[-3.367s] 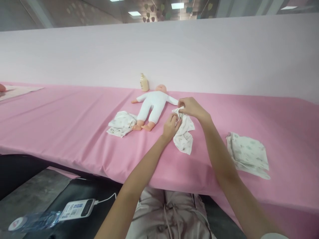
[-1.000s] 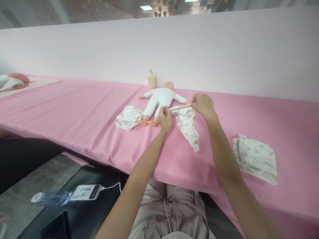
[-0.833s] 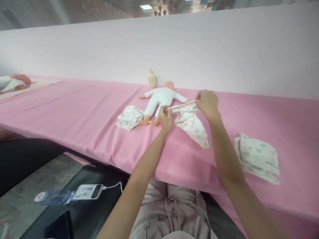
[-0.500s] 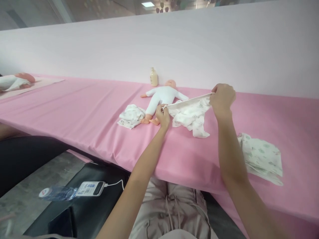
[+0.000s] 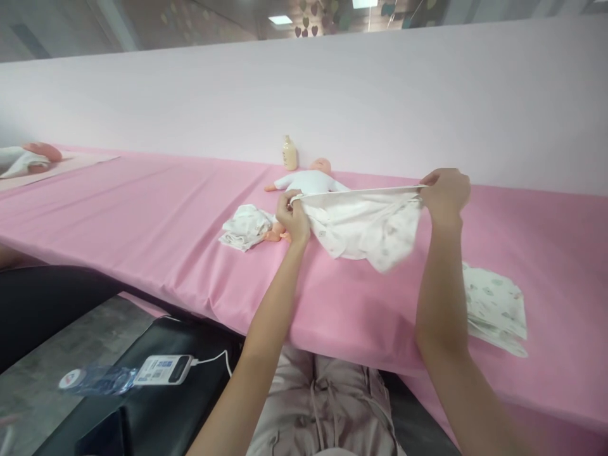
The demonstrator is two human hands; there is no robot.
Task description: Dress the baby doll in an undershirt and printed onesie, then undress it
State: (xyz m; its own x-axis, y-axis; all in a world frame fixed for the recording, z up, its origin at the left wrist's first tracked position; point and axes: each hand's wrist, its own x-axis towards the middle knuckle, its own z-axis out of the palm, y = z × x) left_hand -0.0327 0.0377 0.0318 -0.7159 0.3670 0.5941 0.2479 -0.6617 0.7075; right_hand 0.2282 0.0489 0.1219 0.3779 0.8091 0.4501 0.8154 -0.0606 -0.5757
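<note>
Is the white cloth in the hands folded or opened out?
Opened out. The left hand and right hand stretch the cloth tight by its top edge; the rest hangs onto the pink table.

Wall (image 5: 332,95): you faced a plain, pale partition.
Table (image 5: 142,209): pink cloth covered it.
Floor (image 5: 52,342): grey, at your left.
Light: ceiling panels (image 5: 280,19) shone.

Doll (image 5: 313,180) behind the cloth (image 5: 365,221); bottle (image 5: 289,153) behind the doll.

A baby-care training room: long pink-draped table (image 5: 142,209), practice doll (image 5: 311,180), lotion bottle (image 5: 289,154), folded baby clothes (image 5: 244,226).
</note>
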